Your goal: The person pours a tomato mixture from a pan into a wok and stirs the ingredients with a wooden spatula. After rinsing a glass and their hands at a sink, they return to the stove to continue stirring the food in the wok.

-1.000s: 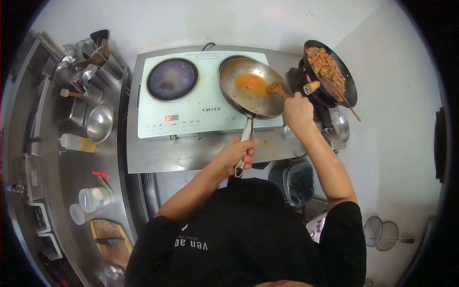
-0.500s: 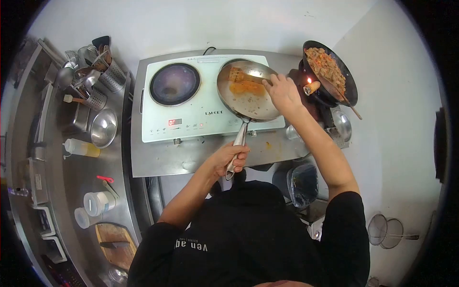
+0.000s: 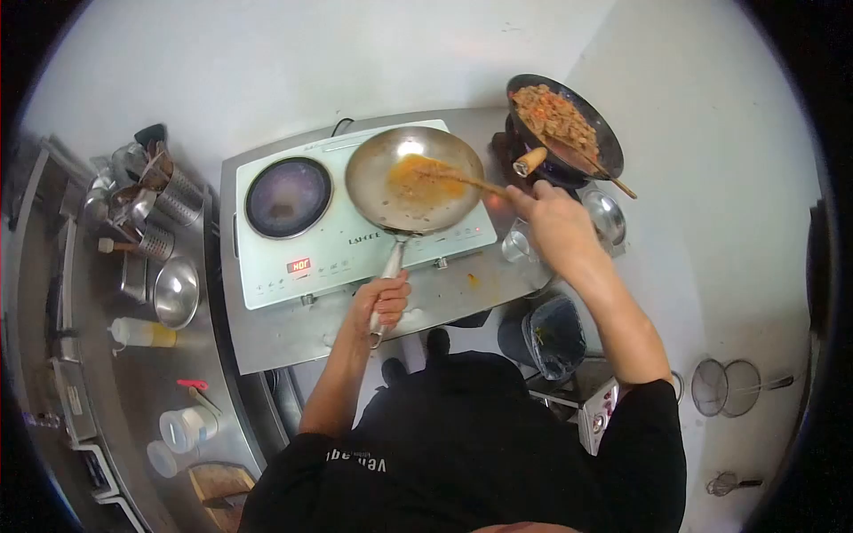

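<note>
Where a cooktop (image 3: 342, 244) tops the steel table (image 3: 293, 336), left hand (image 3: 380, 302) fingers clasp the pan (image 3: 378, 191) handle; right hand (image 3: 555, 222) fingers hold a spatula (image 3: 464, 180).

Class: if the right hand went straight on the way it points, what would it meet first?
Likely the nearest rim of the frying pan, along the wooden spatula that the right hand holds; height is unclear, so it might pass above it.
</note>
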The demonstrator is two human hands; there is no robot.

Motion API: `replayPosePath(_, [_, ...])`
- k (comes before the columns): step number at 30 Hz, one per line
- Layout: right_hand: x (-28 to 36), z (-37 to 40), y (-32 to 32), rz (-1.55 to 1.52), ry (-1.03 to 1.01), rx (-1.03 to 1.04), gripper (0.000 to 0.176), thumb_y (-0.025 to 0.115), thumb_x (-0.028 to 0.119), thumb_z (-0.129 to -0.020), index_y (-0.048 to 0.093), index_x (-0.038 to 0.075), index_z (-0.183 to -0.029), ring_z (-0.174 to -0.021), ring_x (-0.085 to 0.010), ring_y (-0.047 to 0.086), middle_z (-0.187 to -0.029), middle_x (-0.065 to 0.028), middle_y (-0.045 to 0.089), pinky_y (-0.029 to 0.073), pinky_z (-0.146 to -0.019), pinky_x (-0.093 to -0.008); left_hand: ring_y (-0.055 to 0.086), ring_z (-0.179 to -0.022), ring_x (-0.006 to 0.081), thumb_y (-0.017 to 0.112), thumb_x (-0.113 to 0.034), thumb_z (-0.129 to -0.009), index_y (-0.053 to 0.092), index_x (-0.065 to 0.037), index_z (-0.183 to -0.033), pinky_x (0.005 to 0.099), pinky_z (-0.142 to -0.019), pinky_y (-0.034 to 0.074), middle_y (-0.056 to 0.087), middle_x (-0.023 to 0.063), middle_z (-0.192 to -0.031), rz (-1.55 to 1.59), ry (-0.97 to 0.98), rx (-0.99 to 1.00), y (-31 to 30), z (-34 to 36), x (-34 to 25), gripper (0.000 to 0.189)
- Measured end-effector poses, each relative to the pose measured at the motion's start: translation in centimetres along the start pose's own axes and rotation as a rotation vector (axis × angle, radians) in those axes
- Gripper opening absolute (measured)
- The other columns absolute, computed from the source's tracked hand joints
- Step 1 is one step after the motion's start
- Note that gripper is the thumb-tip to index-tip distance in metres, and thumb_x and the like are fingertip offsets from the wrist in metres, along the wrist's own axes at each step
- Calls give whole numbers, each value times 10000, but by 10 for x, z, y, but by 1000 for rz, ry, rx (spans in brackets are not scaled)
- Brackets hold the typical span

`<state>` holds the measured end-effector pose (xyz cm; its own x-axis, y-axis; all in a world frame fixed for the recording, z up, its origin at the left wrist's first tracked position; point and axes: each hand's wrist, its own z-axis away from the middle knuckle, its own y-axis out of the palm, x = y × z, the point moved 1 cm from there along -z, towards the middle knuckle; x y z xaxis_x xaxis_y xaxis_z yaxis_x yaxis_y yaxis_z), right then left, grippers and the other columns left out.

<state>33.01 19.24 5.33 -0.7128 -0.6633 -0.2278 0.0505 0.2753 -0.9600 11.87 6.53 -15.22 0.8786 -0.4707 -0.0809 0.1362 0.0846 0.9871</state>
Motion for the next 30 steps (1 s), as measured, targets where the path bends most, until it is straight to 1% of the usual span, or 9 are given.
replayPosePath(3, [-17, 12, -31, -109, 93, 22, 319, 505, 65, -813, 612, 82, -1114, -837, -297, 604, -920, -160, 586, 512, -715, -396, 316, -393, 17, 479, -107, -908, 488, -113, -946, 187, -297, 273, 349, -60, -580, 3, 23, -20, 20, 2, -15, 39])
replayPosePath(5, [-35, 10, -45, -184, 113, -18, 319, 487, 71, -838, 595, 66, -1138, -874, -323, 598, -977, -180, 589, 491, -751, -412, 319, -393, 15, 491, -107, -900, 488, -105, -951, 186, -295, 271, 350, -63, -579, -84, 45, -49, 45, -1, -23, 52])
replayPosePath(6, [-48, 13, -48, -329, 110, -95, 321, 487, 87, -845, 584, 49, -1148, -899, -350, 590, -992, -210, 598, 469, -783, -431, 323, -392, 13, 504, -108, -891, 489, -97, -956, 184, -294, 269, 352, -65, -577, -154, 89, -78, 61, -4, -27, 67])
replayPosePath(11, [-123, 5, -70, -417, 74, -253, 288, 490, 93, -843, 605, 17, -1096, -867, -395, 589, -909, -240, 617, 460, -786, -443, 328, -392, 5, 517, -100, -881, 481, -76, -918, 177, -286, 274, 352, -72, -569, -455, 171, -197, 156, -20, -47, 56])
replayPosePath(13, [-161, 1, -81, -338, 49, -261, 279, 480, 94, -848, 613, 8, -1078, -845, -402, 595, -900, -246, 619, 466, -777, -442, 324, -393, 5, 482, -87, -903, 452, -80, -842, 174, -292, 293, 355, -64, -569, -411, 144, -163, 189, -40, -49, 68])
replayPosePath(15, [-195, -3, -89, -348, 89, -239, 276, 480, 103, -849, 619, 2, -1066, -836, -398, 601, -894, -250, 618, 470, -771, -440, 354, -385, 43, 401, -69, -922, 449, 5, -935, 206, -292, 337, 376, -17, -599, -341, 112, -121, 213, -65, -49, 89])
replayPosePath(20, [-279, 0, -83, -292, 145, -283, 273, 473, 115, -862, 628, 7, -1059, -851, -386, 603, -901, -232, 628, 472, -779, -426, 391, -403, 68, 394, -65, -918, 445, 55, -966, 223, -299, 341, 394, 6, -619, -258, 73, -68, 248, -133, -39, 139])
replayPosePath(25, [-351, 10, -61, -311, 159, -275, 268, 479, 113, -864, 633, 26, -1064, -865, -376, 605, -923, -222, 631, 473, -781, -423, 379, -402, 58, 407, -59, -911, 451, 44, -984, 216, -297, 329, 390, -4, -621, -228, 72, -25, 247, -197, -12, 133])
replayPosePath(30, [-383, -7, -24, -159, 109, -204, 293, 499, 62, -820, 650, 78, -1071, -868, -349, 596, -928, -172, 619, 486, -760, -421, 341, -399, 14, 468, -52, -885, 464, -17, -963, 191, -281, 280, 373, -43, -607, -531, 116, -236, 261, -247, 16, 85])
